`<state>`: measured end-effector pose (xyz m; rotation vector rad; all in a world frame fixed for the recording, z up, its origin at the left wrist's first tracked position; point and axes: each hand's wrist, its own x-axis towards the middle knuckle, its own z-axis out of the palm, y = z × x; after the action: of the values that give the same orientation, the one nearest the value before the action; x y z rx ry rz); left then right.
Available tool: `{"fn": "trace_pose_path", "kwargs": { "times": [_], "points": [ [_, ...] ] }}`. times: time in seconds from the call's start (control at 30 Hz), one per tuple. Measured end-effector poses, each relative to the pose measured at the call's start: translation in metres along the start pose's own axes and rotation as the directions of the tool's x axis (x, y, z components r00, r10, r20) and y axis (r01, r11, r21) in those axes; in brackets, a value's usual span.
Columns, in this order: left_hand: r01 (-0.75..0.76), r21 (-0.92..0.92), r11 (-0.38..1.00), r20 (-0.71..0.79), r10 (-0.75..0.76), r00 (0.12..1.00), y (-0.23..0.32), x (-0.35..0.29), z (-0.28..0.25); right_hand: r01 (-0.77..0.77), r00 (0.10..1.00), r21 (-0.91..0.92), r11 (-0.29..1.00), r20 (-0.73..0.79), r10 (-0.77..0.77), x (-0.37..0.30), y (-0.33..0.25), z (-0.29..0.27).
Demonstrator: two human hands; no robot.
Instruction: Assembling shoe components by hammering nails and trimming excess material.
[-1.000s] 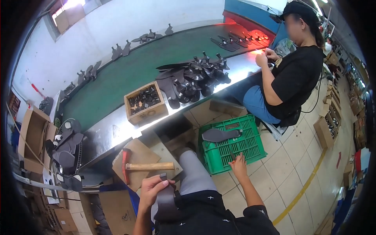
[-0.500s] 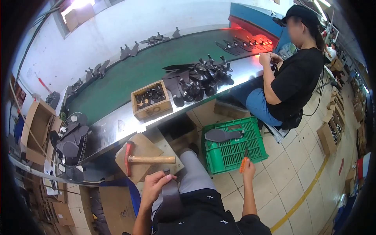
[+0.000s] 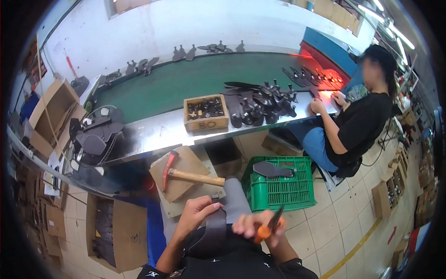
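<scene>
Head-worn fisheye, downward over hands (image 3: pixel 197 216)

The near tool (image 3: pixel 262 233) is orange with a dark blade, the sole piece (image 3: pixel 215 229) dark grey-brown. The hammer (image 3: pixel 193 176) has a red head and tan handle. The crate (image 3: pixel 259 200) is bright green, the far belt (image 3: pixel 195 74) deeper green. White stars dot the near black shirt (image 3: pixel 232 258).

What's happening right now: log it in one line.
left hand: holding dark curved piece | right hand: holding orange-handled tool | hammer: on brown board | green crate: dark sole on top
</scene>
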<state>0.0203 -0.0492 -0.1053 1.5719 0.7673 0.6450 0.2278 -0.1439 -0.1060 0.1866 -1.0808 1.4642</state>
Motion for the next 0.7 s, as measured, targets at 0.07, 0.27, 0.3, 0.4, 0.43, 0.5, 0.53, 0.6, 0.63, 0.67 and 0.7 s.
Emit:
{"fn": "trace_pose_path", "kwargs": {
  "times": [0.07,0.27,0.3,0.4,0.43,0.5,0.53,0.6,0.63,0.67,0.7],
  "points": [
    [-0.035,0.016,0.999,-0.028,0.035,0.999,0.000,-0.001,-0.007,-0.048,0.971,0.140,0.989,0.239,0.014,0.019,0.010,0.015],
    [-0.085,0.087,0.993,-0.070,0.091,0.993,-0.001,-0.008,-0.029,-0.411,0.911,-0.331,0.850,-0.193,0.365,0.037,-0.024,0.021],
    [-0.091,0.007,0.996,-0.079,0.092,0.993,0.000,-0.009,-0.031,-0.513,0.856,-0.462,0.723,-0.337,0.392,0.040,-0.027,0.016],
    [-0.084,-0.032,0.996,-0.094,0.081,0.992,0.001,-0.011,-0.039,-0.435,0.803,-0.899,-0.052,-0.413,0.430,0.057,-0.034,-0.006],
    [-0.091,0.001,0.996,-0.068,0.091,0.994,0.002,-0.011,-0.041,-0.427,0.799,-0.904,-0.033,-0.394,0.455,0.063,-0.034,-0.011],
    [-0.100,-0.002,0.995,-0.070,0.100,0.993,0.002,-0.010,-0.044,-0.417,0.704,-0.888,-0.193,-0.450,0.550,0.076,-0.034,-0.018],
    [-0.111,0.015,0.994,-0.064,0.112,0.992,0.002,-0.010,-0.046,-0.413,0.702,-0.891,-0.188,-0.443,0.557,0.082,-0.034,-0.019],
    [-0.128,-0.009,0.992,-0.058,0.128,0.990,0.002,-0.008,-0.048,-0.429,0.650,-0.878,-0.212,-0.463,0.602,0.093,-0.037,-0.021],
    [-0.121,-0.001,0.993,-0.051,0.121,0.991,0.002,-0.007,-0.048,-0.409,0.641,-0.880,-0.240,-0.464,0.612,0.098,-0.040,-0.023],
    [-0.144,-0.018,0.989,-0.054,0.142,0.988,0.001,-0.007,-0.049,-0.402,0.634,-0.885,-0.236,-0.455,0.625,0.102,-0.042,-0.023],
    [-0.146,-0.021,0.989,-0.055,0.145,0.988,0.001,-0.006,-0.049,-0.416,0.605,-0.878,-0.237,-0.462,0.649,0.107,-0.044,-0.024]
  ]
}}
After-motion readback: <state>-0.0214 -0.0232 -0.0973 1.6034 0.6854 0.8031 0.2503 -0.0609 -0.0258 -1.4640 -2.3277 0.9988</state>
